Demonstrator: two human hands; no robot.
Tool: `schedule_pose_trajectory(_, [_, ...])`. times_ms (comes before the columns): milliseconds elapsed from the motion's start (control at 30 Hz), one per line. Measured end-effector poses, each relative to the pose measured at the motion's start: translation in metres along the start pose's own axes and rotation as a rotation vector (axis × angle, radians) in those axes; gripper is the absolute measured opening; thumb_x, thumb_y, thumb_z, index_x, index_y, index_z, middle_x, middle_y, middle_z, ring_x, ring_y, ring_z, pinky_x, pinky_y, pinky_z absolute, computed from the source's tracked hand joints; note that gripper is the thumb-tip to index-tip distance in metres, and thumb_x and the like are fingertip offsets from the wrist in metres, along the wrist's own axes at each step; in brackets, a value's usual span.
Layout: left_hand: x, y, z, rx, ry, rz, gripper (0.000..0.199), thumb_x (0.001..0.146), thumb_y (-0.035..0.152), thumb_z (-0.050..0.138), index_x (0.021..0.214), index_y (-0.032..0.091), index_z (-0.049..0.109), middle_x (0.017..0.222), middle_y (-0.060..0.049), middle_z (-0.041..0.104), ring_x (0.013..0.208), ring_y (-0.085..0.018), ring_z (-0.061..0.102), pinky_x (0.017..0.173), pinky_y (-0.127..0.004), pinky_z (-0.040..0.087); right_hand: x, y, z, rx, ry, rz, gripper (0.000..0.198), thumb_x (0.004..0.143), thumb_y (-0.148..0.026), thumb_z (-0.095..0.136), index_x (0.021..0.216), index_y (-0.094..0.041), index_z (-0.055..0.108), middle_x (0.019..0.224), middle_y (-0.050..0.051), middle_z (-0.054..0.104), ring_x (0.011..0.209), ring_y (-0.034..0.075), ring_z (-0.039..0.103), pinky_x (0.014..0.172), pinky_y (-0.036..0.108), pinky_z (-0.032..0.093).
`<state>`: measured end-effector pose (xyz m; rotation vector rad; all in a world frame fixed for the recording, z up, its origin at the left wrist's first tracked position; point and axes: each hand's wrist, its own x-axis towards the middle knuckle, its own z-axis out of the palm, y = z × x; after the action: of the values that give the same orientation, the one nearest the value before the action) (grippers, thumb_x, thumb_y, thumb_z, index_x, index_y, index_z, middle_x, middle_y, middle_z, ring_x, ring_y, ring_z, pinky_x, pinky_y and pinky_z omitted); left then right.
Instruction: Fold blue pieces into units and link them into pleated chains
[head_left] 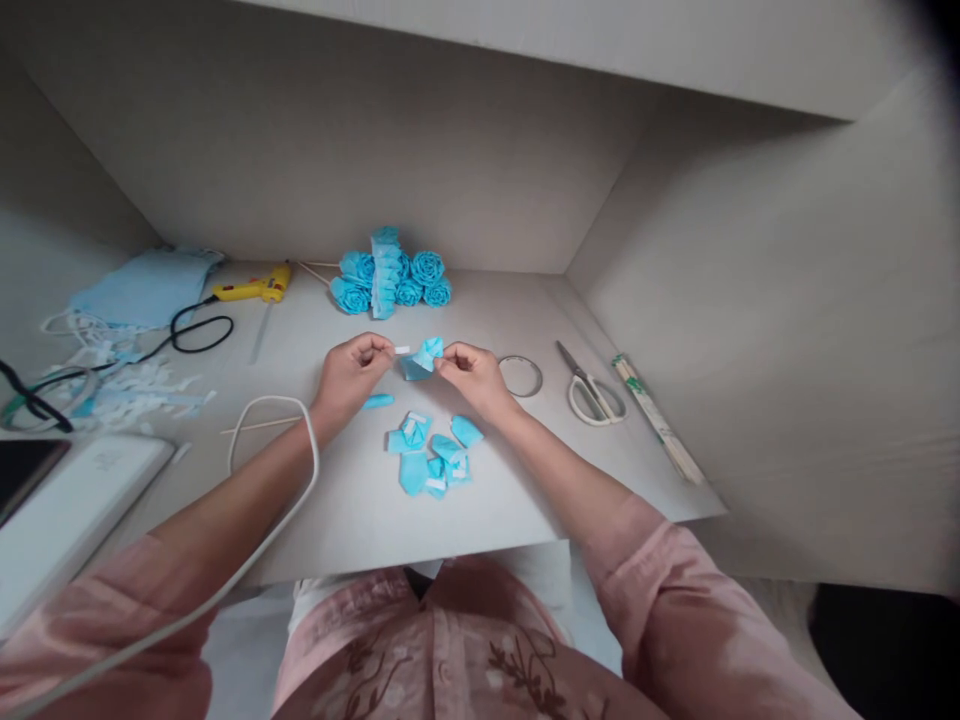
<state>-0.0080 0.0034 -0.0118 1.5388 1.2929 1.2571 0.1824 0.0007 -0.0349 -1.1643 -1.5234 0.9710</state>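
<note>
My left hand [351,375] pinches a small white strip [403,350] that sticks out from its fingertips. Opposite it, my right hand [474,376] grips a folded light-blue piece [428,351], which looks like thin mask fabric or crepe paper. The strip and the blue piece are close together above the table. Several cut blue petals [413,472] lie in a loose group nearer to me, some with small white strips on them. Another blue piece [379,401] rests below my left hand.
Blue flowers [427,268] lie at the back beside a yellow glue gun [255,287]. Light-blue masks [146,290] and scraps are left; a tape roll [520,376], scissors [589,390] and a stick packet [656,420] are right. A white cable [315,450] crosses my left arm.
</note>
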Motion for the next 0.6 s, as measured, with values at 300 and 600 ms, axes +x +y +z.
schedule_pose_trajectory(300, [0.043,0.007,-0.123,0.604,0.128,-0.014,0.011,0.079,0.021,0.058,0.080,0.014,0.067,0.057,0.007,0.054,0.056,-0.007,0.043,0.055,-0.017,0.029,0.005,0.003,-0.002,0.112,0.026,0.089,0.022,0.072,-0.040,0.064,0.070,-0.019,0.060,0.063,-0.003,0.053,0.061,0.012,0.046,0.062,0.025,0.036])
schedule_pose_trajectory(600, [0.002,-0.030,-0.247,1.134,0.024,-0.133,0.009,0.074,0.019,0.063,0.078,0.022,0.071,0.066,0.004,0.058,0.064,-0.014,0.051,0.066,-0.023,0.037,0.001,0.002,0.001,0.119,-0.016,0.057,0.020,0.075,-0.037,0.063,0.068,-0.019,0.059,0.060,-0.003,0.053,0.060,0.012,0.045,0.063,0.027,0.034])
